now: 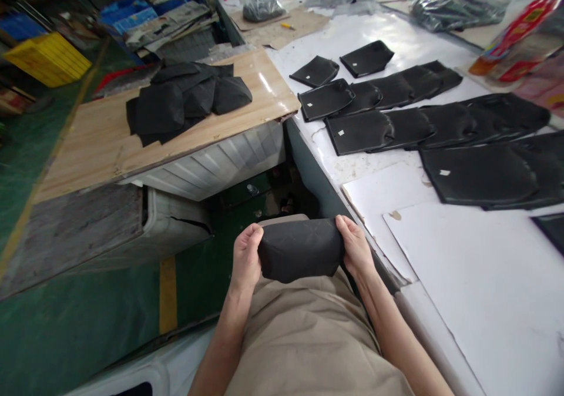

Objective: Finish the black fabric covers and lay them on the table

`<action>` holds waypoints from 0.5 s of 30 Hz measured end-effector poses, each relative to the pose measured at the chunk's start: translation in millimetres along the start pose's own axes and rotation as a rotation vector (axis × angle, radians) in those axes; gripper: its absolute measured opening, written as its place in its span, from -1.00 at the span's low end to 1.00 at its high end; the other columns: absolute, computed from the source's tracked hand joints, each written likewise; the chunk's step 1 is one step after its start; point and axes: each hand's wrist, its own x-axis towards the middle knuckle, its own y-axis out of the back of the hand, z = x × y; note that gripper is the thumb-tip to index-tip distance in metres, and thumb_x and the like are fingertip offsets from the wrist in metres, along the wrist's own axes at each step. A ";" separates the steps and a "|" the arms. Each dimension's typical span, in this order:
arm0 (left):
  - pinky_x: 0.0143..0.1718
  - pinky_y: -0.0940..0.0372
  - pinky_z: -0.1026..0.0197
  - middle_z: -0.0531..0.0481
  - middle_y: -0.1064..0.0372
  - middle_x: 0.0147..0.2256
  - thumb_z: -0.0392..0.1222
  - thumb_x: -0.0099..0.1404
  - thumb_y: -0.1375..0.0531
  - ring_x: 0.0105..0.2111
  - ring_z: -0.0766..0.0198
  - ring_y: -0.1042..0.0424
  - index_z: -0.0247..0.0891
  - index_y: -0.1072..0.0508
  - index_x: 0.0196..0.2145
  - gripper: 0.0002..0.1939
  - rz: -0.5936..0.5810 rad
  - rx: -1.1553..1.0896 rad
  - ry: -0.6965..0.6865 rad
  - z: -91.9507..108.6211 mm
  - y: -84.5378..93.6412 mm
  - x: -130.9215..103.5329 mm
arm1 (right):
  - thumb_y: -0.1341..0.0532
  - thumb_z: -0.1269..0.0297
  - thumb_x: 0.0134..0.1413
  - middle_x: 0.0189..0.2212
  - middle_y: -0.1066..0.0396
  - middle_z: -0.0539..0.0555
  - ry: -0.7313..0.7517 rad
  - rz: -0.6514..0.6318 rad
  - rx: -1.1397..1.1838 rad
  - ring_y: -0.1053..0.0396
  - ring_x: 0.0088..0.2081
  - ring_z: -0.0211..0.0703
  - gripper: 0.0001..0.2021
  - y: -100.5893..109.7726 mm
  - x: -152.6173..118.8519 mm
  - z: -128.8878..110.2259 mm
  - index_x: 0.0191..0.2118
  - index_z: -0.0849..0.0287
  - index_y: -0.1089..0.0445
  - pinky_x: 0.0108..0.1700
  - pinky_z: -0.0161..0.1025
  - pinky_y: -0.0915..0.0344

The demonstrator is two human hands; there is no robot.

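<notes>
A black fabric-like piece is stretched between my two hands, just above my lap. My left hand pinches its left edge, thumb on top. On the opposite side my right hand grips the upper right corner, with the thumb in front. Faint creases run across the piece, and its lower edge is slightly wavy. The fingers behind it are hidden. Similar black pieces lie in a loose pile on the wooden board to the left. Flat black pieces with small white tags, such as this one, overlap in rows on the right.
The white-topped table runs along my right, with its edge close to my right arm. A wooden board rests on white bins at left. Clear plastic bags and a yellow crate stand farther off.
</notes>
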 end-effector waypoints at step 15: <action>0.00 -0.43 0.15 -0.06 -0.58 -0.38 -0.10 0.22 -0.30 -0.14 0.11 -0.57 -0.25 -0.54 -0.40 -0.84 0.247 -0.388 0.258 -8.9 1.0 35.5 | -0.34 -0.19 -0.01 -0.39 -0.61 0.07 -0.294 -0.296 0.143 -0.56 -0.26 -0.07 -0.56 -4.5 0.0 30.6 -0.26 0.12 -0.52 -0.28 -0.27 -0.47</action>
